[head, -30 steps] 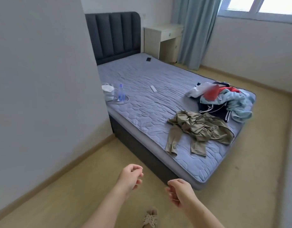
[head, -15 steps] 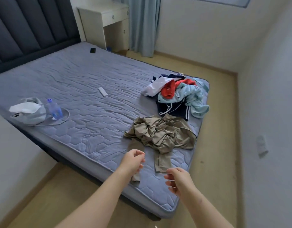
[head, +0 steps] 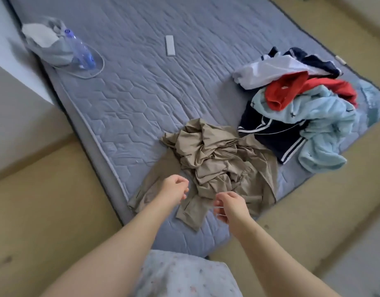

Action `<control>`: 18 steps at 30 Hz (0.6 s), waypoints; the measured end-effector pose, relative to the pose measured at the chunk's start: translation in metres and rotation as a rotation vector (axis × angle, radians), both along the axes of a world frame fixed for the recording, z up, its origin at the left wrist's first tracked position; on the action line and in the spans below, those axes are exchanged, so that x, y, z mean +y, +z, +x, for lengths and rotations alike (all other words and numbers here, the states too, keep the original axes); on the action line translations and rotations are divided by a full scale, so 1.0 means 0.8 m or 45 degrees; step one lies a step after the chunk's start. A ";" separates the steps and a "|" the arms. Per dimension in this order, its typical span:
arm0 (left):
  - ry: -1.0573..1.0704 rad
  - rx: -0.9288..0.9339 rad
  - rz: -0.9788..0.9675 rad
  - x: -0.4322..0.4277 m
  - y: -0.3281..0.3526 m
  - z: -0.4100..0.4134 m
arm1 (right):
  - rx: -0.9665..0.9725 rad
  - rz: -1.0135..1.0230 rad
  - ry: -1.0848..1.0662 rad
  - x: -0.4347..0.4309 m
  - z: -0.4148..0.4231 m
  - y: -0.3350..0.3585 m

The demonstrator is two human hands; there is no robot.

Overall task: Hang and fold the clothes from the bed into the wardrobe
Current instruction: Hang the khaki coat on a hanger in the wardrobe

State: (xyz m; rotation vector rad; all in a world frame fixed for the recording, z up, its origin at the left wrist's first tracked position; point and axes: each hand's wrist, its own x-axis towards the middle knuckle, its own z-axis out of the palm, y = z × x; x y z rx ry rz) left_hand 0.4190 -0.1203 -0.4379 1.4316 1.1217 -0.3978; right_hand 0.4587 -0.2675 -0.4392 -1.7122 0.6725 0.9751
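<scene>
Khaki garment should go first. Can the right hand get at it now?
Probably yes: the right hand hovers just over the crumpled khaki garment at the edge of the bed, with nothing on top of it.

One bed (head: 142, 103). One crumpled khaki garment (head: 216, 155). One heap of clothes (head: 302, 108) in four colours (white, navy, red, pale blue; separate pieces hard to count). One water bottle (head: 82, 52), one grey bag (head: 56, 54), one small white bar (head: 170, 45). Two hands: left hand (head: 174, 189), right hand (head: 229, 205). One floral garment (head: 184, 275) worn by the person.
</scene>
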 end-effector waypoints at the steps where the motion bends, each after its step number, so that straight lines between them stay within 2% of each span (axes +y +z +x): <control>1: 0.033 0.023 -0.002 -0.012 -0.008 0.015 | 0.003 -0.019 0.062 -0.005 0.020 -0.011; 8: 0.092 0.155 -0.123 -0.074 -0.096 0.100 | 0.063 -0.124 0.301 -0.032 0.097 -0.130; 11: 0.120 0.205 -0.094 -0.088 -0.141 0.130 | 0.040 -0.204 0.393 -0.046 0.119 -0.178; 14: 0.074 0.185 0.081 -0.095 -0.191 0.151 | -0.121 -0.353 0.521 -0.058 0.146 -0.217; 16: -0.075 0.199 0.282 -0.095 -0.217 0.161 | -0.236 -0.439 0.550 -0.062 0.167 -0.245; 18: -0.213 0.185 0.357 -0.095 -0.242 0.165 | -0.322 -0.536 0.608 -0.059 0.185 -0.267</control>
